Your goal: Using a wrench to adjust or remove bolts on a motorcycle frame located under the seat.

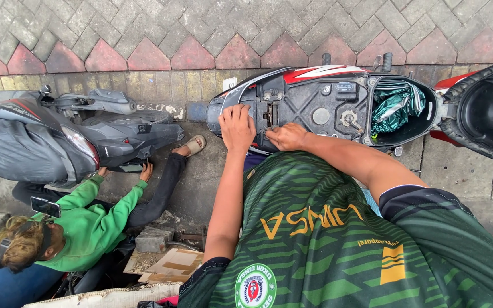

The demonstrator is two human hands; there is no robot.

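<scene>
Hands meet at the rear of a black scooter's under-seat area point(315, 108), which lies open with its black padded seat point(486, 108) tipped up to the right. The left hand point(237, 126) rests flat, fingers spread, on the black plastic rear body panel point(229, 108) beside the small metal seat latch point(269, 114); it holds nothing. The right hand point(285, 137) has its fingers curled narrow just below that latch, touching the edge of the frame; whether anything small is pinched in them cannot be told. Judging by this, the seat is already up and the black plastic storage tub point(423, 128) exposed, with a crumpled green shiny plastic bag point(397, 102) still inside, while work at the latch looks unfinished.

To the left, well apart, another person in a green long-sleeved top point(95, 222) sits on the grey paved ground point(201, 171), one hand point(145, 171) at the underside of a grey scooter point(41, 137). Flattened brown cardboard point(166, 265) lies near them.
</scene>
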